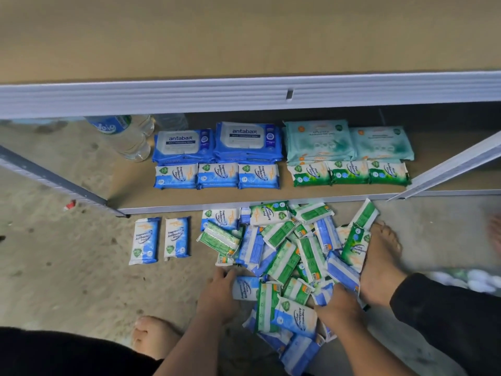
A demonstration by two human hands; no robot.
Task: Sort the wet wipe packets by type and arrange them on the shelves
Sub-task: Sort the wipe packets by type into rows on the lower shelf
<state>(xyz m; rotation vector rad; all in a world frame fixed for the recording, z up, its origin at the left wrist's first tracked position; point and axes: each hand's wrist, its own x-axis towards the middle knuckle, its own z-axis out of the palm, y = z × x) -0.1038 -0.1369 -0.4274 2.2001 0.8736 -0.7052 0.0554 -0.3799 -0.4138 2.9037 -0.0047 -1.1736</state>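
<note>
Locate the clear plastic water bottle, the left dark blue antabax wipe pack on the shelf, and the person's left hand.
Clear plastic water bottle point(130, 142): head view, its ribbed body.
Left dark blue antabax wipe pack point(183, 144): head view, its white lid label.
Left hand point(218, 297): head view, back of the hand.

Your shelf point(325, 192) held sorted rows: blue antabax packs point(217, 143) w/ small blue pkts point(217, 175) in front, teal packs point(349, 141) w/ green pkts point(348, 173) in front. Below its front edge a blue pair point(145, 240) lay side by side, left of a mixed blue/green heap point(284, 256).
</note>
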